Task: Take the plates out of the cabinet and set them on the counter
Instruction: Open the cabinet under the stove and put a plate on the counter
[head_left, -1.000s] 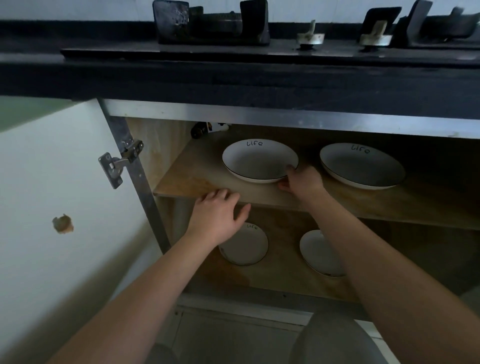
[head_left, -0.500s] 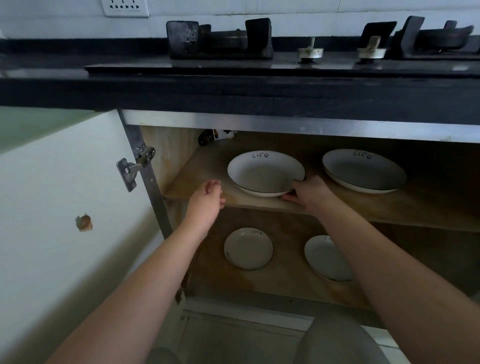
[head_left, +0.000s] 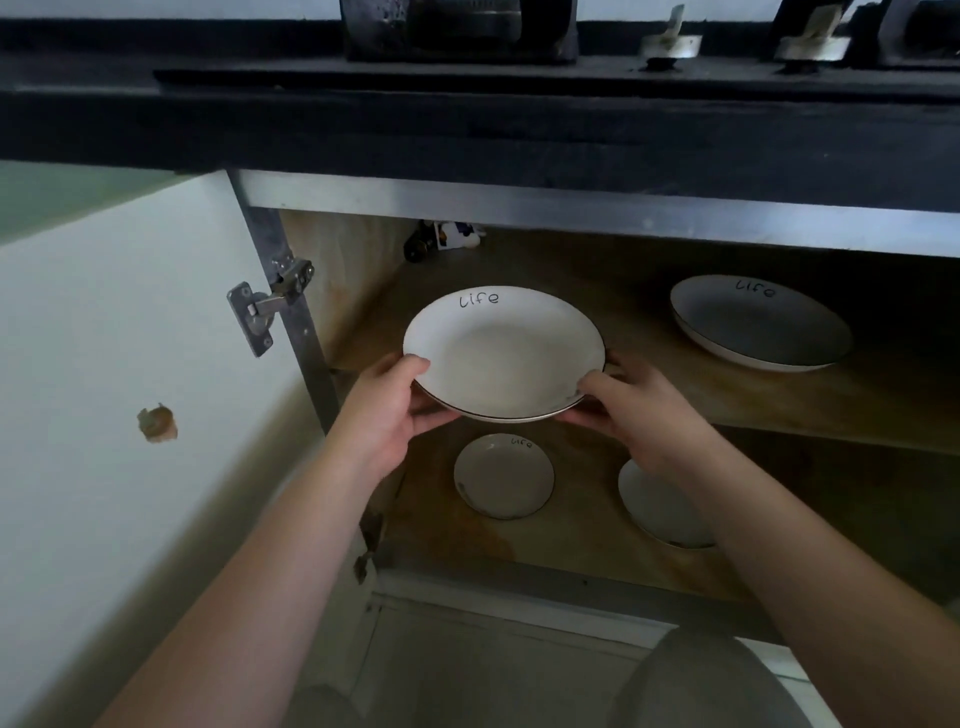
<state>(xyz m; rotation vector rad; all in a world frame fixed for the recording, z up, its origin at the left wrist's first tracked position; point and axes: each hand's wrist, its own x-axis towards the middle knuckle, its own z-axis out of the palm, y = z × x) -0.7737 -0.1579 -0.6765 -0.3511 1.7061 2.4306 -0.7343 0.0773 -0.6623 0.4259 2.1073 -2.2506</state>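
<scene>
A white plate marked "life" (head_left: 504, 348) is lifted at the front edge of the upper cabinet shelf (head_left: 883, 400), held by both hands. My left hand (head_left: 384, 410) grips its left rim and my right hand (head_left: 639, 410) grips its right rim. A second large plate (head_left: 758, 325) lies on the upper shelf to the right. On the lower shelf sit a small plate (head_left: 504, 475) and another small plate (head_left: 660, 509), the latter partly hidden by my right forearm. The dark counter (head_left: 519, 130) runs above the cabinet.
The white cabinet door (head_left: 130, 389) stands open at the left on a metal hinge (head_left: 265, 312). A gas stove (head_left: 467, 31) with knobs sits on the counter. A small dark object (head_left: 441, 239) lies at the back of the upper shelf. My knee (head_left: 701, 680) is below.
My left hand left the shelf edge and took the plate's left rim. Both hands have pulled the plate forward and lifted it off the shelf.
</scene>
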